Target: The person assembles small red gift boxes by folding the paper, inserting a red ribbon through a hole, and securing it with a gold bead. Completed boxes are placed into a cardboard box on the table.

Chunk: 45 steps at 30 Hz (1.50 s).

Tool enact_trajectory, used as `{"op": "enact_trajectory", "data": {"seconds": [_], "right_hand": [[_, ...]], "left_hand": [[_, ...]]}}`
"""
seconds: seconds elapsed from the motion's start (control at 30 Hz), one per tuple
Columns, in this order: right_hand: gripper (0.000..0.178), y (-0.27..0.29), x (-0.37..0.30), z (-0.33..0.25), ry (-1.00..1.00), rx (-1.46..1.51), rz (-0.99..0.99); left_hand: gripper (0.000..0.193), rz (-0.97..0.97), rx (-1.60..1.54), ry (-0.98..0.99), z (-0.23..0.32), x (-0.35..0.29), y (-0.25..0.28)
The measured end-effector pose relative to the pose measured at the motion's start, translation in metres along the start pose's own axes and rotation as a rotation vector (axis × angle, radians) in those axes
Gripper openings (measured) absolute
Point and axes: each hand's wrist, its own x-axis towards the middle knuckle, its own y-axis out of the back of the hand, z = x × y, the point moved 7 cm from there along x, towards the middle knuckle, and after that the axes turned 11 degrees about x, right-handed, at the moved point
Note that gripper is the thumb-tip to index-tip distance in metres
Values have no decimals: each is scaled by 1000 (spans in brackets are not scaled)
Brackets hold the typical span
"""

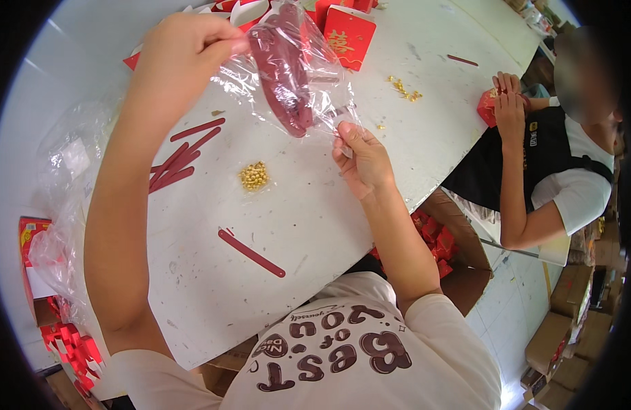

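Clear bag well inside table's near edge

Strips in clear bag overlap, number hidden. Co-worker's head blurred; red box partly hidden behind co-worker's hands.

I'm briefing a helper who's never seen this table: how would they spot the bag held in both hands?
Start at the white table; above it, find the camera wearer's left hand and right hand. Between them is a clear plastic bag. Unlike the crumpled clear plastic at far left, it shows a bundle of dark red strips inside.
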Motion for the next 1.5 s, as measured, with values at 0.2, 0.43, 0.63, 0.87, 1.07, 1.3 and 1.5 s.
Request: {"op": "enact_trajectory", "data": {"seconds": [0.2,0.43,0.63,0.87,1.07,1.3,1.5], "right_hand": [[25,3,-3,15,94,-109,-11],[42,-50,-33,2,39,-89,-226],[49,-50,-20,27,-158,46,-212],[52,-70,-14,50,-433,419,-162],[44,-81,-31,65,-571,297,-303],[25,-74,-6,30,-172,180,-250],[14,-95,-22,17,169,126,-477]], "left_hand": [[30,386,58,-127,27,1,14],[22,146,-182,24,9,-9,-11],[15,177,-644,153,-7,-14,-24],[17,48,-557,162,-19,-25,-24],[33,-34,-1042,278,-30,-43,-37],[30,47,-1275,445,-50,-75,-61],[36,163,-1301,623,-65,-88,-85]]}}
